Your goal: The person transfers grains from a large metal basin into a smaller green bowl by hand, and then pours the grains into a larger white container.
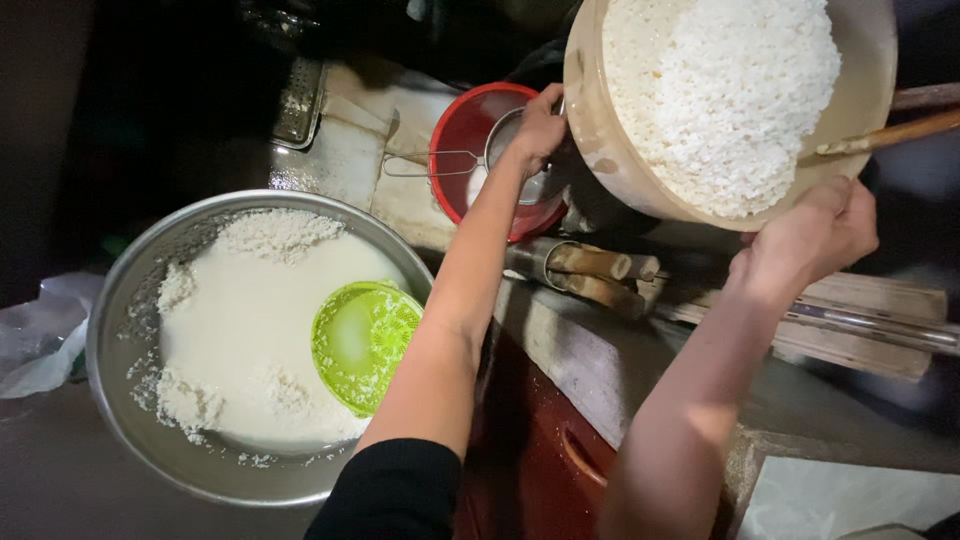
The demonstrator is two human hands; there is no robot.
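A round beige basket (600, 140) heaped with white rice (730, 90) is tilted up at the top right. My right hand (815, 235) grips its lower rim. My left hand (540, 130) holds its left side, just above a red bowl (465, 130) that has a wire strainer (500, 150) resting in it. A wooden stick (890, 135) lies across the basket's right edge. Down at the left sits a large steel basin (115, 330) of milky white water with rice clumps, and a green plastic sieve (365, 340) floats in it.
Short wooden sticks and a metal tube (590, 275) lie on the concrete ledge (580, 350) under the basket. Wooden slats (860, 330) run to the right. A dark red container (540, 460) stands below the ledge. A crumpled plastic bag (40, 335) lies at the far left.
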